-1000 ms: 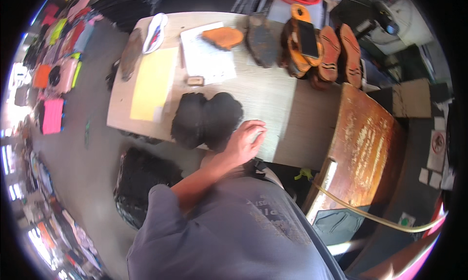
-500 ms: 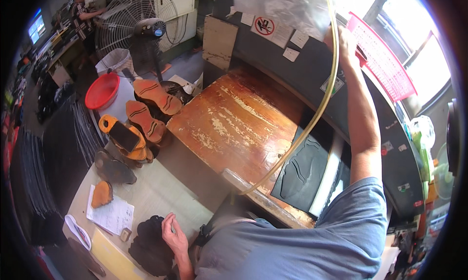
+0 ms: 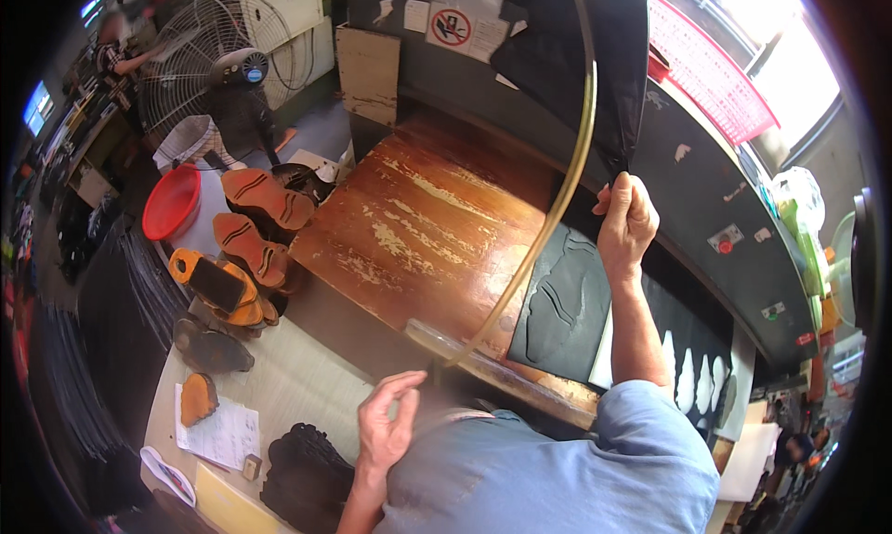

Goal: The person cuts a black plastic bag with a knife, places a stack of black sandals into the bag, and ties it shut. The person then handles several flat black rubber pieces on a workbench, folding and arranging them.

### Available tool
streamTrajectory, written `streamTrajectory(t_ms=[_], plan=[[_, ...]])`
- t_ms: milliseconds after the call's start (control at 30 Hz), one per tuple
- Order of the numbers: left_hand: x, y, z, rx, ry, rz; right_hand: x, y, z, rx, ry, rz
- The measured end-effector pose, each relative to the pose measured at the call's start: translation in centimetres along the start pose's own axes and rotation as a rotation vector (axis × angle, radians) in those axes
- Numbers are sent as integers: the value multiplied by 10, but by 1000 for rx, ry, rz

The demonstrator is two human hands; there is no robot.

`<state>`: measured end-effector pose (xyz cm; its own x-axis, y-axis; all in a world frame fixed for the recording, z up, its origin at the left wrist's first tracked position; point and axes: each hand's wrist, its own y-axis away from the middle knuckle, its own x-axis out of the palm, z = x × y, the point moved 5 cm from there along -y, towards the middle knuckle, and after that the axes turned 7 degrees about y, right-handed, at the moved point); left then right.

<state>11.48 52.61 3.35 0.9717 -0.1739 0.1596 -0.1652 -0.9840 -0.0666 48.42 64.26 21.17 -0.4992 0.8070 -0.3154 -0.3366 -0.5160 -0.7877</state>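
Observation:
My right hand [image 3: 628, 220] is closed on the lower corner of a black sheet [image 3: 595, 88], thin and folded like cloth or film. The sheet hangs down in front of the grey partition. My left hand [image 3: 386, 422] is raised at the front of the pale side table, holding nothing, with its fingers loosely bent and the thumb apart. Near it lies a stack of black scalloped pieces [image 3: 302, 474]. Below my right forearm, a black slab [image 3: 565, 302] with a raised sole outline lies on the worn brown board [image 3: 427, 209].
A yellow hose [image 3: 578, 162] arcs across the bench. Orange sole-shaped blocks [image 3: 253, 246], a red basin [image 3: 173, 202] and a large fan [image 3: 232, 65] stand left. A pink basket [image 3: 711, 69] sits atop the partition. White sole-shaped cut-outs [image 3: 686, 381] lie right. Another person [image 3: 121, 65] stands far left.
My right hand has come down from the partition's top, drawing the black sheet with it. My left hand has lifted from beside the black stack and moved right. The whole view has shifted.

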Motion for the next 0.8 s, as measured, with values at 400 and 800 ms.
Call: streamTrajectory(t_ms=[400, 800], plan=[[88, -51, -27, -133, 76, 243, -7, 135, 59, -479, -69, 611], [54, -15, 29, -330, -20, 177, -17, 153, 73, 129, -185, 1344]])
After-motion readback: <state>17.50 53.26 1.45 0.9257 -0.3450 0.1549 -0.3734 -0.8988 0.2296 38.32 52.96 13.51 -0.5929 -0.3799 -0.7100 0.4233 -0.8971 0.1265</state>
